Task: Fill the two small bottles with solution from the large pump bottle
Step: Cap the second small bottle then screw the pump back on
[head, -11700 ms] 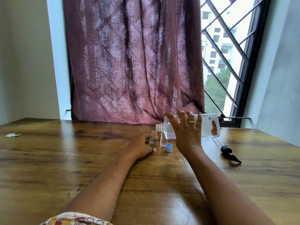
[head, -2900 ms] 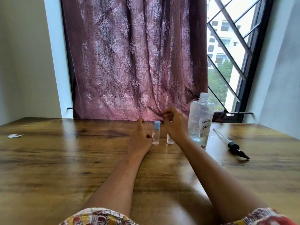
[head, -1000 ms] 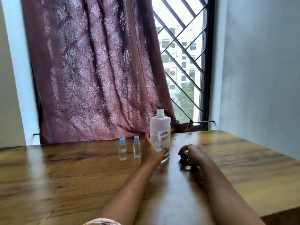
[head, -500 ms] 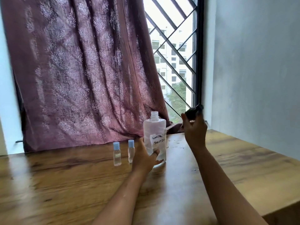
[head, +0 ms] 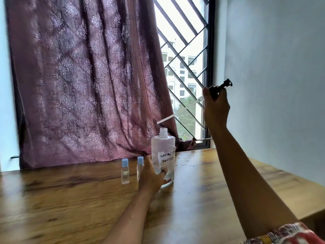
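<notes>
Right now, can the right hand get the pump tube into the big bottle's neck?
Probably yes. The large bottle stands upright with an open neck, steadied by the left hand. The right hand holds the pump head high, its tube end just above the neck.

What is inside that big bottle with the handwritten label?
The large bottle is clear with an open neck; clear liquid shows near its base. The left hand and the label hide part of it, so the exact level is unclear.

Left hand [head: 151,175] low, clasped; right hand [head: 216,108] raised, gripping
</notes>
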`<state>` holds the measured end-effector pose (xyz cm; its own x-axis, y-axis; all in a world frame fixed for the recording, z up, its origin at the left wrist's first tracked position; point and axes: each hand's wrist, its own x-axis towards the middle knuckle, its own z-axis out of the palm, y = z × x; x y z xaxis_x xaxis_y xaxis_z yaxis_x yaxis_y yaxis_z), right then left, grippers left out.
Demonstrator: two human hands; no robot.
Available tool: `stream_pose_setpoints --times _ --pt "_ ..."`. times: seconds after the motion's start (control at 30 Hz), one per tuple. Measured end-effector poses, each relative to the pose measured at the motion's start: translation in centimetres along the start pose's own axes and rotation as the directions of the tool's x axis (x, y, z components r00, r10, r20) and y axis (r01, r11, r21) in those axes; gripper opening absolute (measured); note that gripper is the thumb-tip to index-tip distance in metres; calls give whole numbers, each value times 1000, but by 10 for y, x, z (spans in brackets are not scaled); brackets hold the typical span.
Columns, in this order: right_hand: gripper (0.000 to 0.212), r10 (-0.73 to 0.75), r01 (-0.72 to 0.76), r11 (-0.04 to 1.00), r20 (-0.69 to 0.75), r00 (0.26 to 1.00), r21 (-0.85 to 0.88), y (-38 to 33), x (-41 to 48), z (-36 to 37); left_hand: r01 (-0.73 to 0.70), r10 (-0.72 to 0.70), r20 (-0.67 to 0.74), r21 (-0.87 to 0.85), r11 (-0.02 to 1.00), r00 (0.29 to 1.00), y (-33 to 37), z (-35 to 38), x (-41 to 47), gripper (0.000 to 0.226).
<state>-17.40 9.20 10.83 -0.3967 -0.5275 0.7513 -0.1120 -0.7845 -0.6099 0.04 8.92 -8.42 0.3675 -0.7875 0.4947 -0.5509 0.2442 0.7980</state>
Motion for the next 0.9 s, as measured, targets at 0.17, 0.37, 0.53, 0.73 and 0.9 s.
stream_pose_setpoints --times 0.17,0.37,0.53,0.73,0.9 --pt "32 -72 74 992 21 997 -103 -10 5 -5 -3 4 15 -29 1000 1000 1 1 -3 49" --pt "24 -50 64 988 105 993 -143 -10 7 -1 -7 8 17 -60 998 1000 -1 4 -2 53" --pt "20 -79 105 975 133 988 -196 -4 6 6 -10 8 -28 -53 999 1000 -4 2 0 48" --pt "20 -94 122 979 170 981 -165 -6 14 10 -22 20 -36 -52 998 999 -5 1 0 50" --pt "18 -125 152 983 231 965 -101 -6 18 21 -40 38 -26 -75 996 999 -6 0 0 55"
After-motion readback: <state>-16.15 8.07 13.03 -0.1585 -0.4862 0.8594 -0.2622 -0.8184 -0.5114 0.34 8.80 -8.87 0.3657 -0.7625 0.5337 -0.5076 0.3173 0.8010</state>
